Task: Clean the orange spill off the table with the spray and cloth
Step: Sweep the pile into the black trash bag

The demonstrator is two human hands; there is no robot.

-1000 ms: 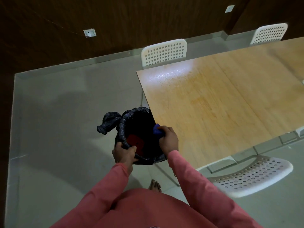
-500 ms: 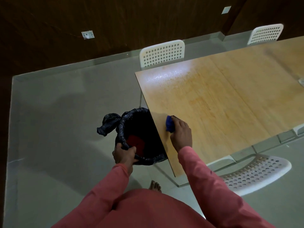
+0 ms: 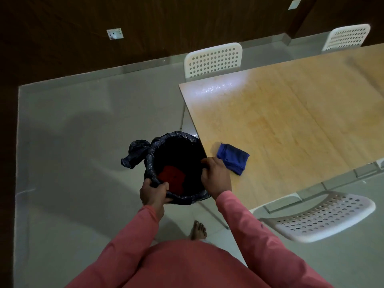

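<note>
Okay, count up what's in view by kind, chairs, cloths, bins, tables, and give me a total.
Chairs: 3
Cloths: 1, blue cloth
Bins: 1, black-lined bin
Tables: 1, wooden table
Total: 6

Both hands grip the rim of the black-lined bin (image 3: 176,146): left hand (image 3: 152,191) nearest the body, right hand (image 3: 216,176) against the table (image 3: 291,121) edge. Blue cloth (image 3: 233,158) lies just beyond the right grip. Bare tabletop beyond. White chair (image 3: 320,217) stands right.
</note>
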